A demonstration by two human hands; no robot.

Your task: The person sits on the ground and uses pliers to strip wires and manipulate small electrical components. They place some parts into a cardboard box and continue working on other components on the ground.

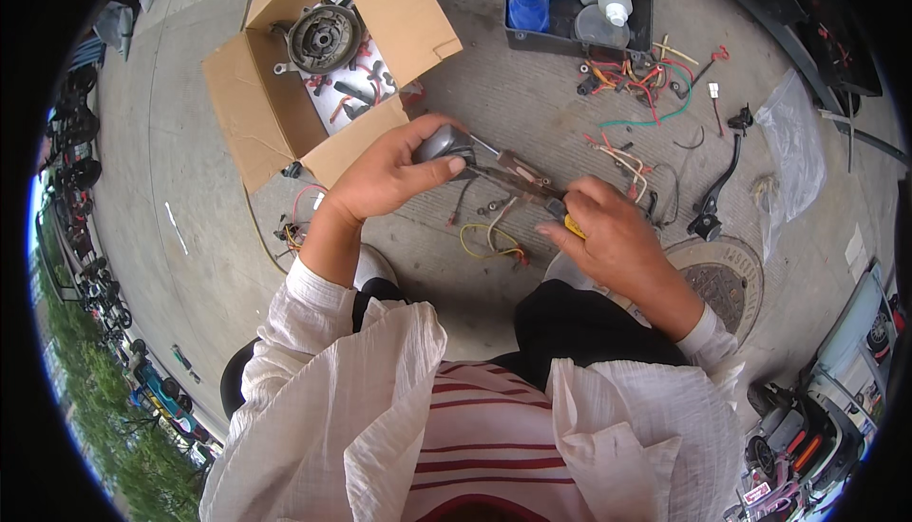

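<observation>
My left hand is closed around a rounded silver-grey metal part with a dark underside, the thumb pressed along its near edge. My right hand grips a hand tool with a yellow and black handle. Its long dark shaft slants up to the left and meets the grey part; the tip is hidden by the part and my thumb. Just beyond that shaft is a brown-handled screwdriver, its metal shank pointing at the part. Whether it lies on the ground or is held, I cannot tell.
An open cardboard box holds a round metal hub and wire pieces. A black bin of bottles and tubes stands at the back. Loose wires, a black lever, a plastic bag and a manhole cover lie right.
</observation>
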